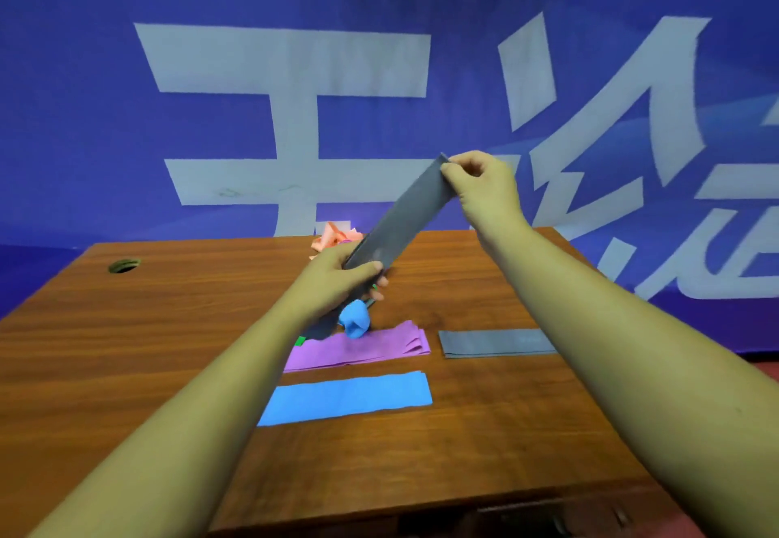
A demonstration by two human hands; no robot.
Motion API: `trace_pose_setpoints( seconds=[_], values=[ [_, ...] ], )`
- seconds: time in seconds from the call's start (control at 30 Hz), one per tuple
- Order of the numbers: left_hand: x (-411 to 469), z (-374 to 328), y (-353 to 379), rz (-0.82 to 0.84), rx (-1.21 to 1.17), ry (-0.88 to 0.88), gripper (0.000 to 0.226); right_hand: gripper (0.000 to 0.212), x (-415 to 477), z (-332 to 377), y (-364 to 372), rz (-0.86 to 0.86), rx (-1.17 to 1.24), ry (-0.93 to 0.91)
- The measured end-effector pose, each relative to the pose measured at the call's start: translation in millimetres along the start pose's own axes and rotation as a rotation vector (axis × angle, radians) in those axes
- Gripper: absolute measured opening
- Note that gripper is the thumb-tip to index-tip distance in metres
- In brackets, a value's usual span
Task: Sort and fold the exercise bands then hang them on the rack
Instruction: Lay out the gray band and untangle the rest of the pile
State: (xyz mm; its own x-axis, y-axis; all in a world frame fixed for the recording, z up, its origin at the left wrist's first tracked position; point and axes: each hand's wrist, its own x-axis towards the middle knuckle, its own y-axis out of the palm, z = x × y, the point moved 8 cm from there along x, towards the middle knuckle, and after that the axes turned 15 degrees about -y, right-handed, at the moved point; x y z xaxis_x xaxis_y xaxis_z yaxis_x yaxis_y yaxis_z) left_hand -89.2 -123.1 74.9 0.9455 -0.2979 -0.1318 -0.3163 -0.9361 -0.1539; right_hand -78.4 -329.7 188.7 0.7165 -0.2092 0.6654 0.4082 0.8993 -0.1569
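A grey exercise band (402, 217) is stretched slantwise above the table between both hands. My right hand (480, 183) pinches its upper end. My left hand (341, 276) grips its lower end, and a crumpled blue band (354, 318) hangs below that hand. On the wooden table (168, 326) lie a folded purple band (362, 345), a folded grey band (497, 342) to its right, and a flat blue band (345, 398) nearer to me. A small green bit (300, 341) shows by my left forearm. No rack is in view.
An orange band (333, 236) lies bunched at the table's far edge. A round cable hole (123, 265) sits at the far left of the table. A blue banner with large pale characters (295, 73) hangs behind the table.
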Motion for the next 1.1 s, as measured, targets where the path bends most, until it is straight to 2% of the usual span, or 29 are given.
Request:
trace_pose_setpoints(
  seconds=[0.07, 0.1, 0.2, 0.23, 0.4, 0.5, 0.73, 0.97, 1.1],
  values=[
    [-8, 13, 19, 0.137, -0.056, -0.078, 0.017, 0.014, -20, -28, -27, -0.032, -0.064, 0.092],
    [-12, 20, 28, 0.187, 0.003, -0.113, 0.019, 0.015, -32, -41, -40, -0.037, -0.102, 0.130],
    [-19, 37, 45, 0.189, 0.434, -0.114, 0.010, 0.016, -68, -78, -78, -0.048, -0.162, 0.223],
    [-22, 42, 51, 0.197, 0.489, -0.130, 0.011, 0.016, -79, -90, -90, -0.053, -0.171, 0.256],
    [-29, 74, 80, 0.315, 0.247, -0.384, 0.016, 0.016, -120, -140, -147, -0.086, -0.252, 0.407],
    [-22, 77, 90, 0.229, 0.062, -0.422, 0.011, 0.015, -131, -158, -168, -0.099, -0.266, 0.442],
    [12, 86, 104, -0.024, -0.070, -0.371, 0.008, 0.006, -141, -197, -203, -0.155, -0.215, 0.518],
    [51, 83, 110, -0.184, 0.278, -0.198, 0.027, 0.006, -134, -233, -219, -0.133, -0.334, 0.542],
    [66, 75, 122, -0.296, 0.592, -0.047, 0.029, 0.010, -124, -242, -226, -0.043, -0.553, 0.485]
  ],
)
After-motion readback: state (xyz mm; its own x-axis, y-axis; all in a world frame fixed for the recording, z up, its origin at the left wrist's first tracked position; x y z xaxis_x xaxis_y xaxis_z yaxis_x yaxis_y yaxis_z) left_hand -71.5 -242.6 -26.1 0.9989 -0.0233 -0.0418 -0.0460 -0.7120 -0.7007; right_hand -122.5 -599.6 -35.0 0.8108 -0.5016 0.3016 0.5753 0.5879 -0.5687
